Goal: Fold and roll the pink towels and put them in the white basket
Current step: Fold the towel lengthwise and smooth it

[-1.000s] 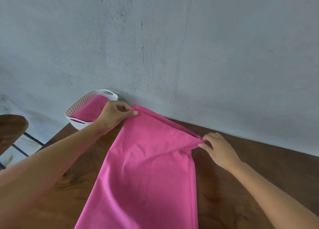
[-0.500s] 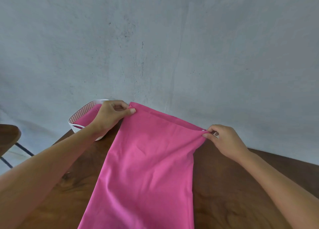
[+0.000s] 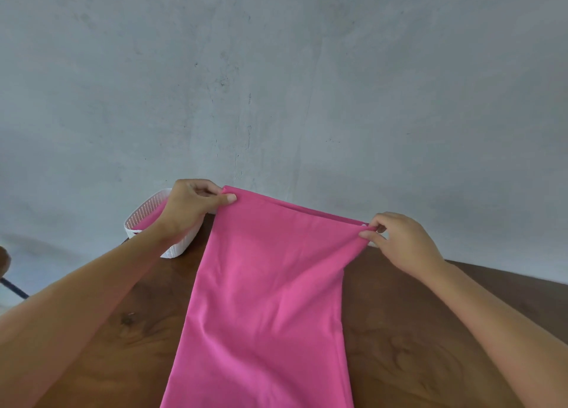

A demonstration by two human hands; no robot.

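Left hand and right hand fingers pinched the towel's far corners, newly raised off the worktop beside the basket, probably to fold it.

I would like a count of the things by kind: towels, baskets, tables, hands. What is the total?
Pink towels: 2, the held towel and the towel in the basket
White basket: 1
Wooden table: 1
Hands: 2, the left hand and the right hand
Total: 6

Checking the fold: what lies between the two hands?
In the head view, the pink towel spans from the left hand to the right hand, each pinching a top corner.
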